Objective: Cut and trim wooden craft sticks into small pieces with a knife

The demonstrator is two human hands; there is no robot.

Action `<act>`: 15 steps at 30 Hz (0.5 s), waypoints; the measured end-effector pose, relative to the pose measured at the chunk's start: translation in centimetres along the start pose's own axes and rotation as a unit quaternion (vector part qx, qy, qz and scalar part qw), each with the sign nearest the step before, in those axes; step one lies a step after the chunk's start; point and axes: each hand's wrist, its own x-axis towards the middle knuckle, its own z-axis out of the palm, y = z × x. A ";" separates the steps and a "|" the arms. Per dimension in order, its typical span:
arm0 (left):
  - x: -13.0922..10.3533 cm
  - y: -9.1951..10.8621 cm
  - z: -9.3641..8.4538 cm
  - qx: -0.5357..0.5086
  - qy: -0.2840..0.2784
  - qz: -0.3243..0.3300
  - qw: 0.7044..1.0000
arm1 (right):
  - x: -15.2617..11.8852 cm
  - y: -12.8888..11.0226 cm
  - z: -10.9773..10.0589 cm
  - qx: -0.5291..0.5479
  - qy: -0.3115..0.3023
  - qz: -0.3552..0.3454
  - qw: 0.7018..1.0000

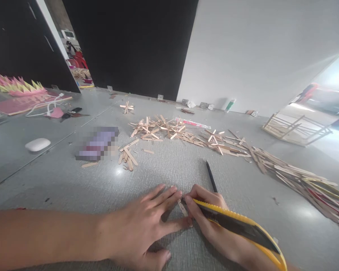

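My right hand (211, 214) is closed around a yellow-and-black utility knife (237, 222), its front end pointing down at the table. The blade tip is hidden by my fingers. Between my two hands lies a small pale wooden stick piece (182, 207). My left hand (151, 218) rests flat with fingers apart, the fingertips around and touching this piece. Just beyond my right hand, a dark pencil (211, 176) lies on the grey table (169, 169).
Wooden stick piles (186, 135) curve across the back, some pieces joined into stars. More sticks (293, 173) run right, beside a yellow tape ring (326, 189). A pixelated purple object (97, 145) and white case (37, 145) lie left. A stick frame (296, 130) stands right.
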 end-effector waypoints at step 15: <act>0.0 0.3 -0.4 0.000 0.001 -0.005 1.000 | 0.0 -0.2 0.3 -0.023 0.020 -0.025 0.999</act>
